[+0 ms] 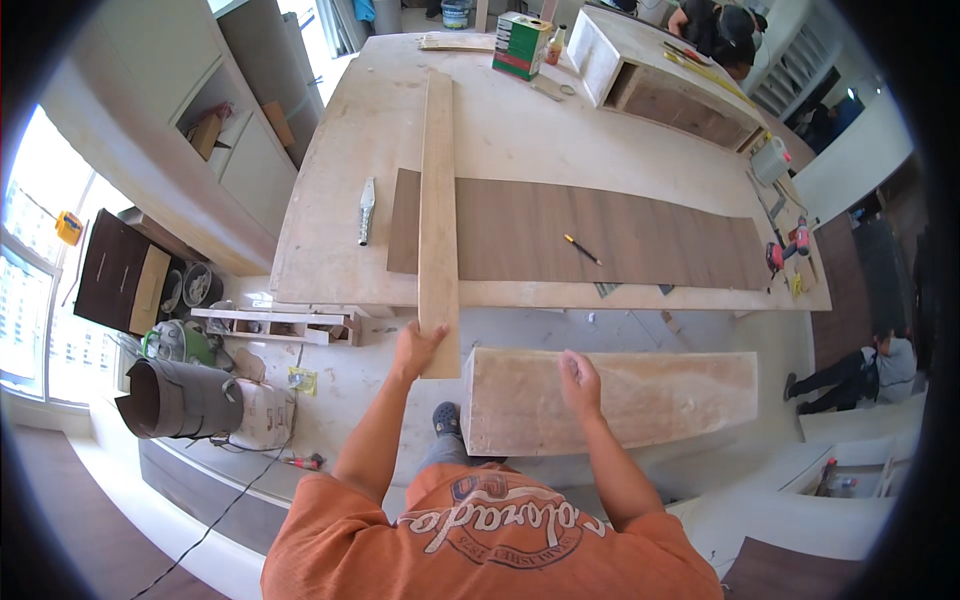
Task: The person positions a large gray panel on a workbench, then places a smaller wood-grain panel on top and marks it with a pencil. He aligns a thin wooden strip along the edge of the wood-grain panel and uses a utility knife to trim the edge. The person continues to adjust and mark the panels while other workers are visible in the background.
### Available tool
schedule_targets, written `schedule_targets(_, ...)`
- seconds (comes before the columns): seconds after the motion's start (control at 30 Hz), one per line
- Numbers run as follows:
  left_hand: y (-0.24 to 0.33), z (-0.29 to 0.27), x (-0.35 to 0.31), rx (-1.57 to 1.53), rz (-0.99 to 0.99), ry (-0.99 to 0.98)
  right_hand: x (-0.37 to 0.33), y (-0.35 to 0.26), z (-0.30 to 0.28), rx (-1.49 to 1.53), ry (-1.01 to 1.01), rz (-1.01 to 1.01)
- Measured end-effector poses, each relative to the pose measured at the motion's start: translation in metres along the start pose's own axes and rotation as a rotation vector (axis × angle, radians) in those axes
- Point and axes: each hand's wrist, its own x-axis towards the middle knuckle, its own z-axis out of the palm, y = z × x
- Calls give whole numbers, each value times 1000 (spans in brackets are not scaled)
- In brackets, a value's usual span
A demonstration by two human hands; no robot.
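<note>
My left hand (pixel 418 350) is closed round the near end of a long, narrow pale wooden board (pixel 438 190). The board runs away from me across the workbench (pixel 340 130), its near end overhanging the front edge. Under it, crosswise, lies a brown wood-grain sheet (pixel 640 232) with a black and yellow pencil (pixel 582 250) on top. My right hand (pixel 580 384) is raised over a long plywood box (pixel 660 400), its fingers loosely bent and nothing visible in them. Whether it touches the box I cannot tell. A silver-bladed hand tool (pixel 366 212) lies left of the sheet.
Another wooden box (pixel 660 85), a green and white tin (pixel 520 45) and a red drill (pixel 788 245) stand on the bench. Left on the floor are a rolled grey sheet (pixel 190 400), buckets and a cable. Two other people are at the far right.
</note>
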Motion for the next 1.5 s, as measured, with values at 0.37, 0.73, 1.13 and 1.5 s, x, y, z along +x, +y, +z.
schedule_targets(0.37, 52, -49, -54, -211, -5, -57, 91, -154, 97, 59, -336, 8)
schedule_targets(0.73, 63, -23, -59, -112, 91, -100, 168, -183, 197, -53, -203, 174)
schedule_targets(1.13, 80, -130, -82, 422, 622, 381, 102, -199, 54, -489, -350, -94)
schedule_targets(1.5, 140, -153, -128, 1116, 594, 161, 75, -171, -64, -671, -576, -957)
